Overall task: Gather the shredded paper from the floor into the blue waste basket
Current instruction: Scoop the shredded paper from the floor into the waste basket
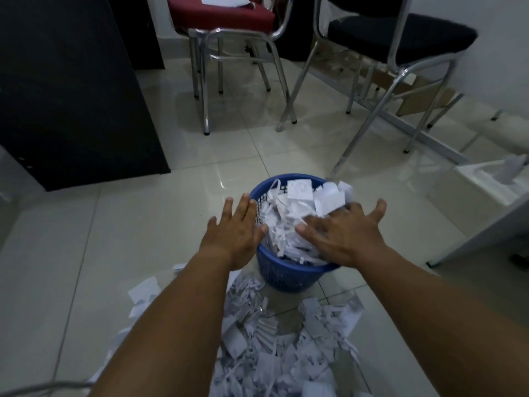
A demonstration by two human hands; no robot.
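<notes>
Shredded paper (pixel 272 348) lies in a loose heap on the floor (pixel 143 219) at lower centre of the head view, just below the blue waste basket (pixel 286 277) at mid-frame, which is heaped to its rim. The left hand (pixel 234 230) is flat at the basket's left rim; the right hand (pixel 346 236) presses flat on the contents. Each grip is fully open and holds nothing. Judged step: packing down a load. The next move calls for both hands to scoop from the heap.

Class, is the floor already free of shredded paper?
No, a heap of shredded paper lies on the floor beside the blue basket.
</notes>
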